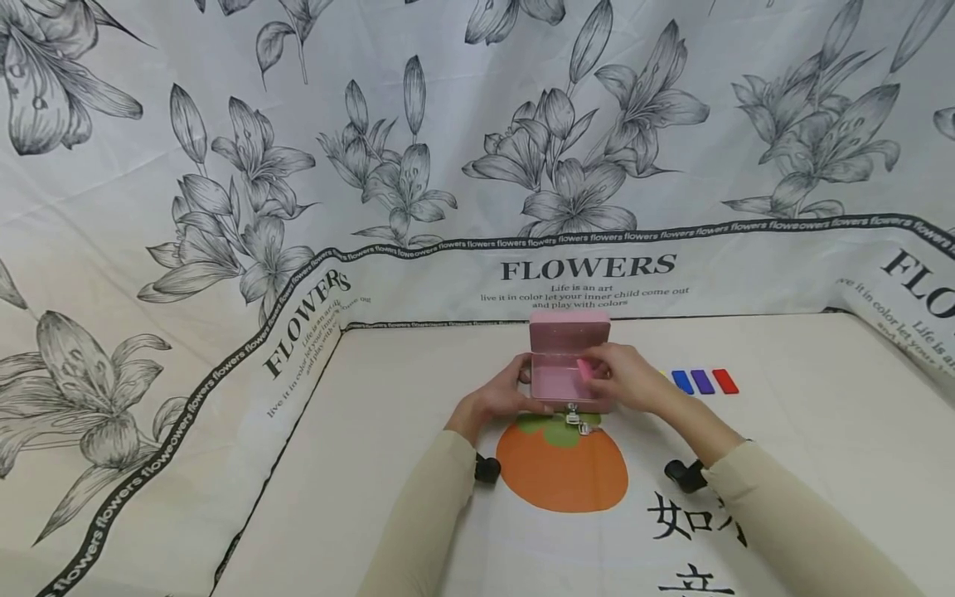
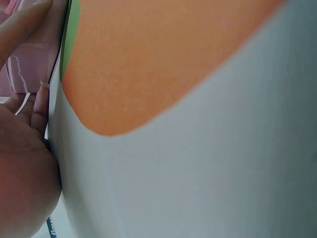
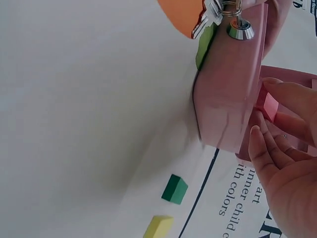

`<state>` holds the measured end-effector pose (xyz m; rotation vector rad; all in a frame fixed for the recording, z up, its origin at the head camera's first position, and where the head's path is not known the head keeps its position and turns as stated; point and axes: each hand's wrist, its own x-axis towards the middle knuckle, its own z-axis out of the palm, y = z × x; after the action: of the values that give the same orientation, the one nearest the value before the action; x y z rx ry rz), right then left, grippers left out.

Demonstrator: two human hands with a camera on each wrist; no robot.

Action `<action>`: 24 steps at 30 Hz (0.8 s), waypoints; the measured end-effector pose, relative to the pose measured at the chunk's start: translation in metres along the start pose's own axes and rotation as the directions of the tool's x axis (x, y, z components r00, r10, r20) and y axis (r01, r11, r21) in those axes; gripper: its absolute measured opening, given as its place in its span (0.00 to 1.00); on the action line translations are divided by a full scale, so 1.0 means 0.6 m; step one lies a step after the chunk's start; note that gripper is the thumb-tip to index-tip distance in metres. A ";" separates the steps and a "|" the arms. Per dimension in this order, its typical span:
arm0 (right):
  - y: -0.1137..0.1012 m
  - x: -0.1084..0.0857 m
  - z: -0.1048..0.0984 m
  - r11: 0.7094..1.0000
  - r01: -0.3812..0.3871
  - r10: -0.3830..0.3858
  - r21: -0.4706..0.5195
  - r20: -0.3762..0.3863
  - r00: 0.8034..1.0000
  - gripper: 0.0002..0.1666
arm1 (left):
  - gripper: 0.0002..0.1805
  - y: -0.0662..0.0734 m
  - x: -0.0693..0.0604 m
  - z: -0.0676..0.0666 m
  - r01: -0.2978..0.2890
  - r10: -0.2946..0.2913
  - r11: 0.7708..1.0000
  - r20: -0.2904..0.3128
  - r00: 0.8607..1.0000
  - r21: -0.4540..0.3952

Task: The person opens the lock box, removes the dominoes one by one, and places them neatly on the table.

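Observation:
A pink metal box [image 1: 552, 385] stands on the table with its hinged lid [image 1: 569, 335] raised at the back. My left hand [image 1: 498, 393] grips the box's left side, thumb near the front and fingers against the outer wall. Between thumb and fingers of my right hand [image 1: 632, 378], a small bright pink block [image 3: 270, 106] is pinched over the box's right part, at the opening. A lock [image 3: 240, 30] with keys [image 3: 213, 12] on a ring sits on the front wall. The hand partly hides the box's interior.
Right of the box lie blue [image 1: 682, 381], purple [image 1: 703, 381] and red blocks [image 1: 725, 381] in a row. Green [image 3: 174, 189] and yellow blocks [image 3: 158, 226] show in the right wrist view. An orange persimmon print [image 1: 563, 468] marks the cloth; flowered fabric [image 1: 418, 282] rises behind.

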<state>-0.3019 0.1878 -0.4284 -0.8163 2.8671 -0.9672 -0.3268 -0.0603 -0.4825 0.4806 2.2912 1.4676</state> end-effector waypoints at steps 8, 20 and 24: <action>0.009 -0.020 -0.023 0.999 0.009 -0.009 -0.039 -0.006 1.000 0.24 | 0.54 -0.001 0.002 0.000 -0.010 0.010 1.000 0.014 1.000 -0.007; 0.015 -0.050 -0.054 0.994 -0.033 0.031 -0.103 -0.019 0.999 0.22 | 0.55 0.000 0.002 -0.001 0.001 -0.001 1.000 0.011 1.000 -0.002; 0.016 -0.062 -0.067 0.993 -0.032 0.030 -0.113 -0.024 0.999 0.23 | 0.55 0.000 0.003 -0.002 -0.001 0.001 1.000 0.010 1.000 0.004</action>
<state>-0.2814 0.2348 -0.4072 -0.7700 2.9682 -0.8218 -0.3287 -0.0604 -0.4822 0.4896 2.2870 1.4580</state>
